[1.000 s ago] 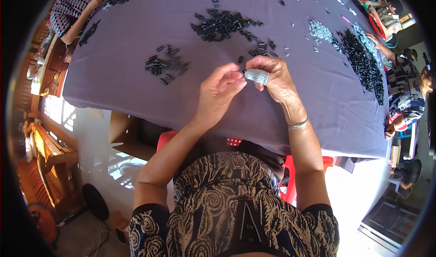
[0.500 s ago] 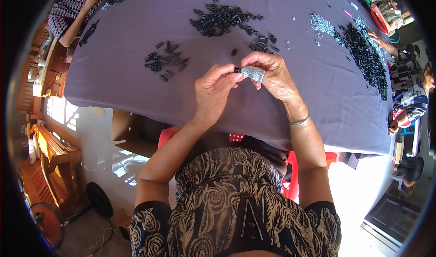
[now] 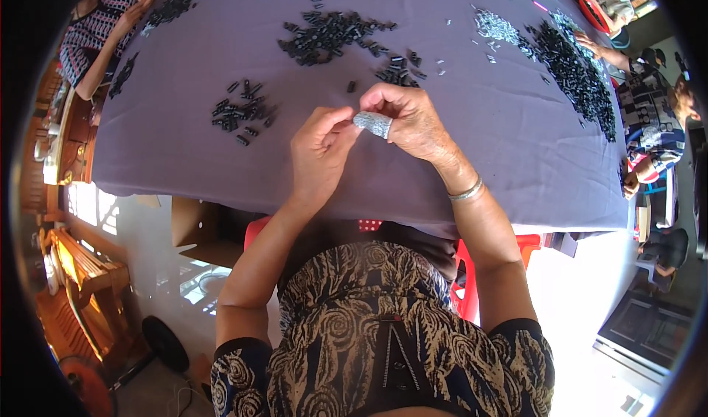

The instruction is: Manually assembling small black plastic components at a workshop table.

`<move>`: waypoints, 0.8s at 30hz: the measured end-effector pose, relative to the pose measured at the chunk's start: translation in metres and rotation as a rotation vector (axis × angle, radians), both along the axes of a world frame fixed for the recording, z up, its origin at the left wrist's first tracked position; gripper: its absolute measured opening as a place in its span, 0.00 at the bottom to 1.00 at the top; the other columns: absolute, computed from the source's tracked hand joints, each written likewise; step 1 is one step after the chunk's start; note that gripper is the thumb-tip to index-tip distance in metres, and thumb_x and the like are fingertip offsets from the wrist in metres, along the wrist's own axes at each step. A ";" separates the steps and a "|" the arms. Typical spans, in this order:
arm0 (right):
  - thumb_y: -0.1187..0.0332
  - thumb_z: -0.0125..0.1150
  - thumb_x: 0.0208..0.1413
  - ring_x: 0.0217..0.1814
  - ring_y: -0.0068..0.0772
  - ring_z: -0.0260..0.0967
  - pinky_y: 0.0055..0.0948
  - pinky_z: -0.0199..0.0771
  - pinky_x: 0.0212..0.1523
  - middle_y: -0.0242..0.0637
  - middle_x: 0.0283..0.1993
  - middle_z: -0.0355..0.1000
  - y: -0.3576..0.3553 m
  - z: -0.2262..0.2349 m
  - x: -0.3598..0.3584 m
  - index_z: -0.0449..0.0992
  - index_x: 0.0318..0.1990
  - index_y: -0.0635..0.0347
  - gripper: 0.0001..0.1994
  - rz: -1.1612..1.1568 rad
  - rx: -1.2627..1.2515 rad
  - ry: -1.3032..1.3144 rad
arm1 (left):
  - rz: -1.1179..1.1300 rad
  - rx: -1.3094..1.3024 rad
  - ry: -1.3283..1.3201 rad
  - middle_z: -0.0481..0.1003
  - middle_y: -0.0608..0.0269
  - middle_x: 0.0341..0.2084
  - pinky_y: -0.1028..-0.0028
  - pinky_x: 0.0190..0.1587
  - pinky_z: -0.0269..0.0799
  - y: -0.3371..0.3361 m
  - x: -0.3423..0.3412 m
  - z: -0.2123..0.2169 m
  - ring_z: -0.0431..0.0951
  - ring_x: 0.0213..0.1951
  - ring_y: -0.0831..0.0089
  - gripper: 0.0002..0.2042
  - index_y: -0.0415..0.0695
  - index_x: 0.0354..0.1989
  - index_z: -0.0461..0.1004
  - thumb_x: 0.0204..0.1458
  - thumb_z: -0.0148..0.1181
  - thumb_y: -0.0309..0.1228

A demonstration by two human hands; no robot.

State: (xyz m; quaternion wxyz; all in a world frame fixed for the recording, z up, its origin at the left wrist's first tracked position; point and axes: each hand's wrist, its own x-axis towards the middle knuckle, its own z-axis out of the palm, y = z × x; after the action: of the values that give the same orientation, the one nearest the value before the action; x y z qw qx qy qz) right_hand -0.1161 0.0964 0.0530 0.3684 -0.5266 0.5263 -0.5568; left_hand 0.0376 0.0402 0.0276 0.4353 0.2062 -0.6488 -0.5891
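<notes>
The small silvery bundle [image 3: 373, 124] lies crosswise between both hands, right hand [image 3: 411, 120] fingers clamped on it, left hand [image 3: 318, 151] fingertips pinching its near end.

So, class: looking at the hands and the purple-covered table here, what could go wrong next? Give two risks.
1. The small silvery piece is pinched only at fingertips, between left hand and right hand, above the table's near edge; a slip might drop it into the lap or onto the floor.
2. The loose black parts lie close by on the purple cloth; a forearm sweep could scatter them.
</notes>
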 end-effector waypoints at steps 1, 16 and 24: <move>0.74 0.62 0.49 0.24 0.09 0.60 0.13 0.58 0.19 0.21 0.25 0.67 0.001 0.001 -0.001 0.73 0.32 0.60 0.04 0.024 0.001 -0.010 | -0.007 0.000 0.003 0.71 0.63 0.31 0.81 0.33 0.72 0.001 -0.001 0.000 0.73 0.33 0.78 0.11 0.35 0.43 0.71 0.49 0.56 0.16; 0.72 0.59 0.48 0.21 0.17 0.62 0.21 0.64 0.22 0.31 0.24 0.72 0.013 0.007 -0.127 0.75 0.35 0.59 0.06 -0.549 0.218 0.517 | -0.143 0.346 0.014 0.74 0.59 0.31 0.76 0.33 0.74 -0.009 -0.003 -0.002 0.77 0.33 0.71 0.08 0.37 0.39 0.72 0.50 0.57 0.22; 0.74 0.58 0.47 0.29 0.28 0.67 0.28 0.68 0.34 0.35 0.31 0.72 0.009 -0.012 -0.130 0.74 0.33 0.61 0.05 -0.365 0.169 0.662 | -0.236 0.398 0.031 0.75 0.57 0.32 0.76 0.33 0.74 -0.008 0.000 -0.003 0.77 0.33 0.71 0.08 0.37 0.39 0.72 0.50 0.57 0.21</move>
State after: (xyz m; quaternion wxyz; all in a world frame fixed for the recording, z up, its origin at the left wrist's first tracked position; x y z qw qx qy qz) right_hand -0.2461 0.1053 0.0406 0.1157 -0.5433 0.7458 -0.3678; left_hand 0.0377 0.0325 0.0245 0.3242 0.2018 -0.5325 -0.7554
